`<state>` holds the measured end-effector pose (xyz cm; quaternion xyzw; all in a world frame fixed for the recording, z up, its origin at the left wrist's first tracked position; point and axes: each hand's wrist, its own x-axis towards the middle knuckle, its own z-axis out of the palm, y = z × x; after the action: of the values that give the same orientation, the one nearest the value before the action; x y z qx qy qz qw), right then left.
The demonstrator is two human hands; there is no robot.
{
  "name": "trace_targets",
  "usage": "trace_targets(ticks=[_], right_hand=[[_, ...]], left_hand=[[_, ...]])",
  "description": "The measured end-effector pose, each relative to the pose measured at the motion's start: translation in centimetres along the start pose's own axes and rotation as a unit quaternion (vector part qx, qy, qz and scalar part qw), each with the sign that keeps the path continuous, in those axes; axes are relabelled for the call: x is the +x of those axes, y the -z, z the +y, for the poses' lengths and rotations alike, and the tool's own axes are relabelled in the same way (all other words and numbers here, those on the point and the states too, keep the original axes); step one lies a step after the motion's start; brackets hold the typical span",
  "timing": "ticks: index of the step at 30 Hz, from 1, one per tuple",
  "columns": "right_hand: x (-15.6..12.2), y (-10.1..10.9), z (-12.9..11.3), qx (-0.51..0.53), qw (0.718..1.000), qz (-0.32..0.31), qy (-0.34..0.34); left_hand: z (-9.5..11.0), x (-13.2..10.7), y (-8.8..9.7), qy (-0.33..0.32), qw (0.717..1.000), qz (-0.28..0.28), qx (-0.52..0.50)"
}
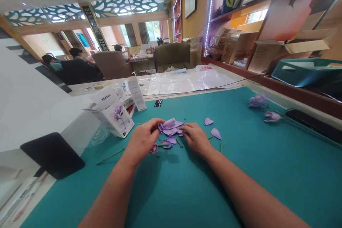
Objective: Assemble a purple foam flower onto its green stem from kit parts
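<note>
A small heap of purple toy petals (171, 130) lies on the teal mat (240, 171) in front of me. My left hand (143, 140) is curled with its fingers pinched at the heap's left edge, on a purple petal piece. My right hand (196, 137) rests with fingers bent at the heap's right edge, touching the petals; what it grips is hidden. Two loose petals (212, 128) lie just right of it. Thin green stems (110, 155) lie on the mat to the left and near the heap.
An opened box with a flower picture and leaflets (114, 112) stands at the left. Two finished purple flowers (263, 108) lie far right. A black pad (52, 153) sits at the left edge. A teal bin (304, 71) and cartons fill the shelf. People sit in the background.
</note>
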<state>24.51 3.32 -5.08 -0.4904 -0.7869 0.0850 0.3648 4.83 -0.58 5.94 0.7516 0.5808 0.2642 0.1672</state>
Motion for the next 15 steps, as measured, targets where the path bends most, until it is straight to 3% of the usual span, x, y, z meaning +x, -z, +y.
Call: trace_targets(ticks=[4,9,15], right_hand=[[-0.19,-0.27,0.14,-0.052,0.997,-0.042,0.024],[0.12,-0.29,0.28,-0.126,0.986,-0.105,-0.013],[0.35,-0.51,0.07,-0.137,0.983,-0.118,-0.02]], left_hand=[[-0.13,-0.01,0.01,0.0,1.0,-0.002,0.002],[-0.51,0.13,-0.26,-0.011,1.0,-0.01,-0.005],[-0.56,0.18,-0.38,-0.008,1.0,-0.018,-0.007]])
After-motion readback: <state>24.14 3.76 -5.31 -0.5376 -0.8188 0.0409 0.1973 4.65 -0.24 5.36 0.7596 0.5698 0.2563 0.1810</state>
